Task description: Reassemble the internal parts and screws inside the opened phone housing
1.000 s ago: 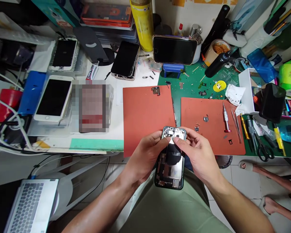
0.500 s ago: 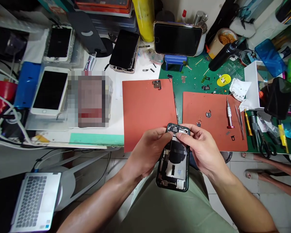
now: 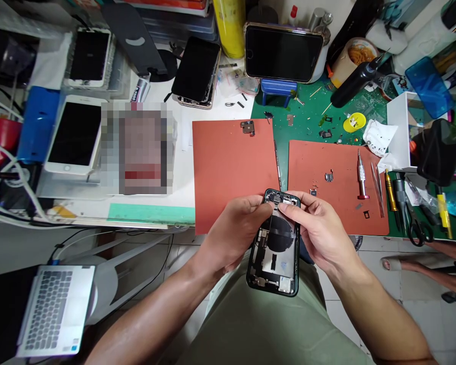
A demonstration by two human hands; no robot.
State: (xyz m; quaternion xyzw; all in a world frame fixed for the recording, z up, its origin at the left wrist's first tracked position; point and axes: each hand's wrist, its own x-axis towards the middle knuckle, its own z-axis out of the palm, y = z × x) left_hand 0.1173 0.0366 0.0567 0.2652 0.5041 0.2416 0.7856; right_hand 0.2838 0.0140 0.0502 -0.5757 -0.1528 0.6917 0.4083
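An opened smartphone point(image 3: 274, 253), its inner parts bare, is held over my lap just in front of the bench edge. My left hand point(image 3: 237, 223) grips its upper left side, the thumb pressing near the top inside. From the other side my right hand point(image 3: 313, 220) holds the upper right edge, its thumb also on the parts near the top. Both thumbtips nearly meet there, and whatever lies under them is hidden. Beyond the hands, a small metal phone part point(image 3: 247, 128) rests on the left orange mat point(image 3: 228, 162).
On the right orange mat point(image 3: 342, 213) lie a screwdriver point(image 3: 361, 177), tweezers point(image 3: 377, 187) and small parts. Scissors point(image 3: 418, 230) lie at the bench's right. A phone point(image 3: 283, 52) leans on a blue stand point(image 3: 278, 91). A laptop point(image 3: 49, 309) sits low left. Another person's legs show at right.
The view has shifted slightly, so the bench items appear a little higher. Both hands keep their hold on the smartphone, with the thumbs in nearly the same place.
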